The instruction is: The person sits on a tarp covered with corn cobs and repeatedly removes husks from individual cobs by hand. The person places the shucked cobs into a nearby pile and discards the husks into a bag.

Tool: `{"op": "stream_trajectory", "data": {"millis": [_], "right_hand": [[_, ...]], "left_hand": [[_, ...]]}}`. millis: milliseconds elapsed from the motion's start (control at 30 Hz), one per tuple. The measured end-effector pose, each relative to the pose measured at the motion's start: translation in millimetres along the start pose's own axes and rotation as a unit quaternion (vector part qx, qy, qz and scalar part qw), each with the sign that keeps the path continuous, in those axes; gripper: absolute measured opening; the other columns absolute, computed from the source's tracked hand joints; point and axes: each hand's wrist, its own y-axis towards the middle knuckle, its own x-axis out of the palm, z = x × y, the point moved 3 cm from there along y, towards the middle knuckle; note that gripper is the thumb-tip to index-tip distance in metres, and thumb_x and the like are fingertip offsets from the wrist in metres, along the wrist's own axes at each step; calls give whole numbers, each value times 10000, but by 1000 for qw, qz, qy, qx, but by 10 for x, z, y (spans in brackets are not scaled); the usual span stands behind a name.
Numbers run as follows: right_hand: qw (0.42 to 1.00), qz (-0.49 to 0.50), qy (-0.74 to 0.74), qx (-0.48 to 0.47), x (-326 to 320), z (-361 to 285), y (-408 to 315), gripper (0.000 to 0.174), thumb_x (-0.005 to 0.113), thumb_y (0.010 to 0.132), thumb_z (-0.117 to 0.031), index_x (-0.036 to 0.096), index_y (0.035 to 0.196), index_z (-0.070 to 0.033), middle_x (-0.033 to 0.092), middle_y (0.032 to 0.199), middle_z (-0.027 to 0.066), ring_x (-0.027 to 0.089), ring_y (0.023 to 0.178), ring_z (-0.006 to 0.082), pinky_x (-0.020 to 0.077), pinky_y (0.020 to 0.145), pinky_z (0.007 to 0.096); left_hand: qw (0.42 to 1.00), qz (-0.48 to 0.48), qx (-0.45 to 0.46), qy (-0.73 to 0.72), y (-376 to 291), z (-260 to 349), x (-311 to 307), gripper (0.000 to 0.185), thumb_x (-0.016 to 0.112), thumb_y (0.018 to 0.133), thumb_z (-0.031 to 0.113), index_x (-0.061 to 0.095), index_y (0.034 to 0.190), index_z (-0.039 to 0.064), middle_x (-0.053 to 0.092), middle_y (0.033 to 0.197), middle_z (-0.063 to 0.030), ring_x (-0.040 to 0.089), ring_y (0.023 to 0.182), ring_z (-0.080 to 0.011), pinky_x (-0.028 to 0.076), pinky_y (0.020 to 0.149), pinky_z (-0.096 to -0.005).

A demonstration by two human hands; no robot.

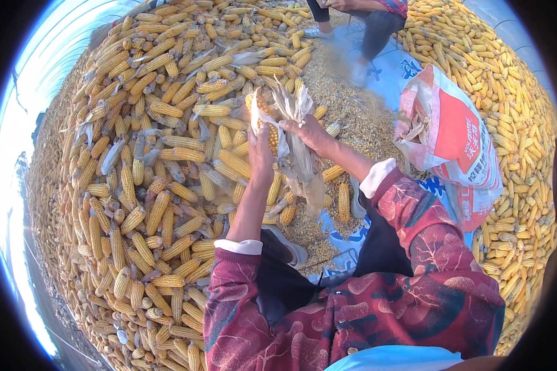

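Observation:
Just ahead of me, my left hand point(261, 153) grips an ear of corn point(273, 137) that stands roughly upright, part of its husk still attached. Yellow kernels show between the pale husk leaves. My right hand point(313, 135) is closed around a bunch of dry corn husks point(301, 160), whose long leaves hang below it and fan out above. The two hands are close together, and husk leaves fill the gap between them. The palm side of my left hand is hidden.
A heap of corn ears point(158, 153) rises on my left, and another pile point(450, 32) lies on the right. Loose kernels point(352, 111) cover a blue printed sheet point(390, 79). A red and white woven sack point(459, 125) holds husks. Opposite sits another person point(376, 32).

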Motion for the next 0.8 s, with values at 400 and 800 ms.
{"op": "stream_trajectory", "data": {"millis": [400,800], "right_hand": [[997,-16,45,-63,139,-52,263,804,763,637,-508,474,1163,26,562,1021,115,571,925,209,492,773,306],[958,-145,231,90,397,-151,98,700,713,722,-454,468,1144,48,599,964,122,619,822,175,522,779,301]], "left_hand": [[994,-10,-55,-95,102,98,-124,298,410,909,148,490,1154,-1,581,978,-90,553,866,-151,439,761,-283],[944,-95,-243,-200,21,-82,-212,313,397,936,172,491,1156,-31,593,1058,-127,618,900,-227,527,768,-354]]}}
